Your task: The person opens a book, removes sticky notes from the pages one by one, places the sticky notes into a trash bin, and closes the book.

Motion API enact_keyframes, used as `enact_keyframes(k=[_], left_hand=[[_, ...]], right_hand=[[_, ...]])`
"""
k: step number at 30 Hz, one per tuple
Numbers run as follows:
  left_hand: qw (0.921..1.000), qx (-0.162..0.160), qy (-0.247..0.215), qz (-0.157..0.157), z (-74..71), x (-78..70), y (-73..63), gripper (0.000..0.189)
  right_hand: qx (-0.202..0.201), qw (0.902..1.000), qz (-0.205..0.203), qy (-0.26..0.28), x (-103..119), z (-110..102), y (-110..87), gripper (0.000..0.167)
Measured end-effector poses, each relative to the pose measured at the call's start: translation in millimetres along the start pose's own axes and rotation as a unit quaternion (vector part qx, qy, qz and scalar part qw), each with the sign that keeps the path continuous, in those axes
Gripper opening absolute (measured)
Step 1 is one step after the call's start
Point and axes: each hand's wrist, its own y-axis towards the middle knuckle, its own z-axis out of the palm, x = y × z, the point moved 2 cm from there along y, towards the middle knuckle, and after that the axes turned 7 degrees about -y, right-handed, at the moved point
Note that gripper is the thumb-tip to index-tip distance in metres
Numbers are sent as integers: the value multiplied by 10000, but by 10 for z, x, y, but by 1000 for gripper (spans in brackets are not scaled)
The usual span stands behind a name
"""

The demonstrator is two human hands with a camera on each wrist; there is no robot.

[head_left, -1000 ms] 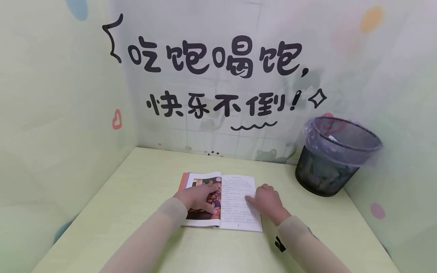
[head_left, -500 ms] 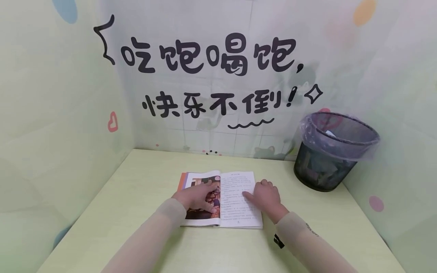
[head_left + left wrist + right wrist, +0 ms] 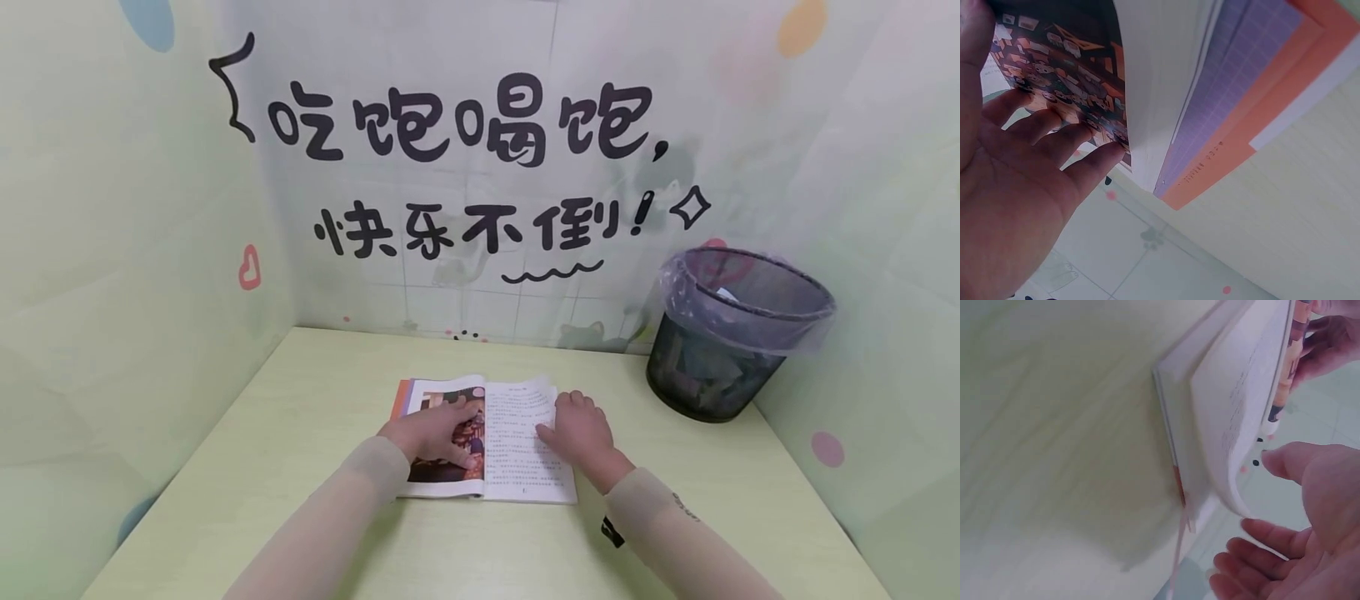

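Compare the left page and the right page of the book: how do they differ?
The left page shows a dark picture, while the right page shows printed text. The left page lies under the left hand; the right page curls up at its far outer corner, beside the right hand. Both have white margins.

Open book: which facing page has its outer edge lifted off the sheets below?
The text-covered right page, its edge curled up beside the right hand; the left page instead bears a colour picture and has the left hand resting on it.
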Motion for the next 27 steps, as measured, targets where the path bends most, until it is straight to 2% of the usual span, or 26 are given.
enact_keyframes(k=[5,10,13,16,20,23,24,27], left_hand=[[10000,-18,-2,-25,-1,12,0,99],[10000,-15,-56,-15,-8,17,1,100],[10000,2,-93,-20,-13,14,-9,101],[9999,11,-133,2,-14,12,-16,101],[9999,25,-149,45,-10,21,-19,99],[9999,15,-138,70,-15,28,-11,96],[9999,12,-140,80,-16,31,-9,96],[9998,-34,-194,100,-18,46,-2,95]], right_hand=[[-113,9967,-394,707,43,-94,-9,48],[318,9858,-822,1427,123,-133,-20,50],[511,9734,-1027,1983,167,-126,-28,51],[638,9568,-1093,2618,188,-120,-44,56],[909,9247,-970,3567,194,-88,-74,67],[1043,9057,-987,3989,202,-43,-91,70],[1056,9031,-1028,4034,209,-19,-97,70],[1115,9053,-1243,3905,247,57,-121,66]])
